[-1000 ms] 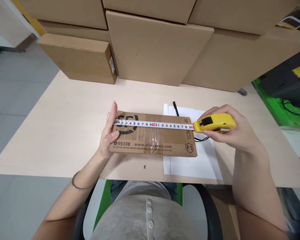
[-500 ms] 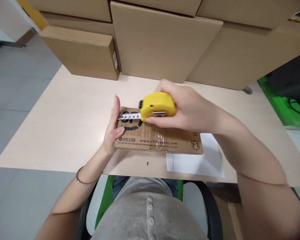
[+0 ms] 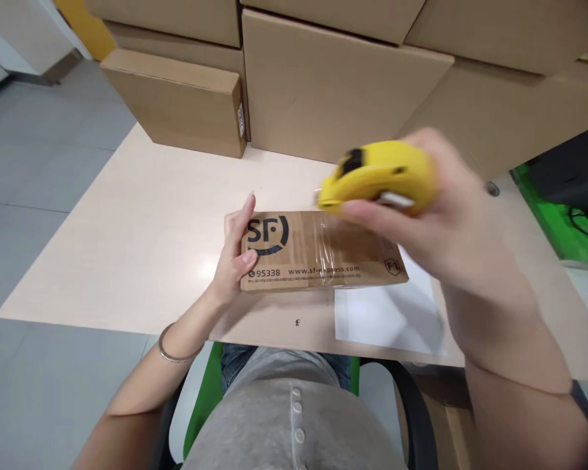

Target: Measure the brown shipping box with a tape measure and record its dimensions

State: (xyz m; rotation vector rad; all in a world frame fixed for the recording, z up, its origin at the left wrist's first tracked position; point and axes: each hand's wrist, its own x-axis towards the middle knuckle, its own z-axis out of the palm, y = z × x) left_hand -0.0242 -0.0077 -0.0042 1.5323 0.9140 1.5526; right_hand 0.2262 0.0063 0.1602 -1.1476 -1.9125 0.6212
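Observation:
A flat brown cardboard parcel (image 3: 318,251) printed with "SF" and "95338" lies on the pale wooden table (image 3: 142,248). My left hand (image 3: 235,251) grips its left end, thumb on the near face, fingers along the edge. Above the parcel's right half, my right hand (image 3: 421,215) is raised and blurred, closed around a yellow tape measure (image 3: 377,176) with no blade showing. A white sheet of paper (image 3: 392,313) lies under the parcel's right end.
Large cardboard boxes (image 3: 338,85) are stacked along the table's far side, with a smaller one (image 3: 176,101) at the left. A green and black object (image 3: 563,202) sits at the right. Grey floor lies to the left.
The tape blade, stretched along the parcel a second ago, has drawn back into the case. My right hand moved left, then lifted up and to the right. The left hand stays on the parcel's end.

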